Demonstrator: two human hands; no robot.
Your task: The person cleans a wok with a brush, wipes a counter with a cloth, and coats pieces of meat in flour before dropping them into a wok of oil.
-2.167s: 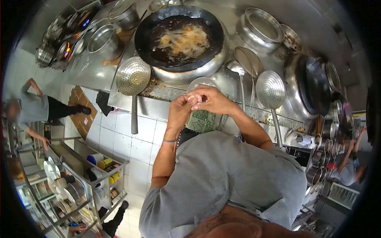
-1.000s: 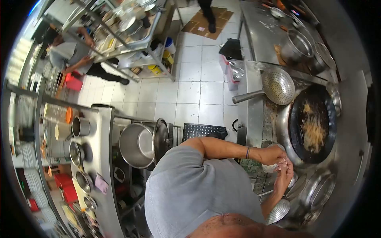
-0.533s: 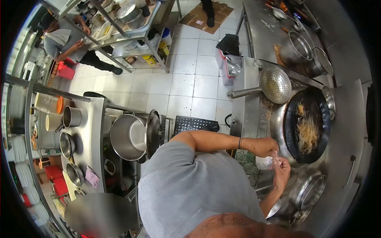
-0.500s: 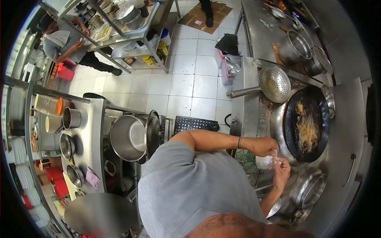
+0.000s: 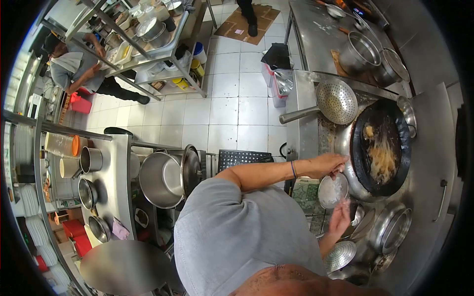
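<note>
My left hand (image 5: 326, 165), with a dark band at the wrist, is over the upper edge of a small round bowl (image 5: 332, 192) of whitish wet-looking stuff. Its fingers are drawn together; anything between them is too small to make out. Below the bowl's lower edge is my right hand (image 5: 339, 220), its fingers pointing toward the bowl and blurred by motion. White residue seems to coat its fingertips. Just right of both hands sits a large blackened wok (image 5: 358, 153) of dark oil, with pale golden food (image 5: 384, 160) bubbling in it.
A perforated ladle (image 5: 336, 102) lies beyond the wok. Metal pans (image 5: 395, 232) and another strainer (image 5: 341, 255) are near my right arm. A tall pot (image 5: 159, 180) stands behind me. Another person (image 5: 74, 69) works at the far left; someone's leg (image 5: 249, 15) shows at the top.
My hands have moved apart from over the bowl, the left slightly up and the right down. The bowl's whitish contents now show more.
</note>
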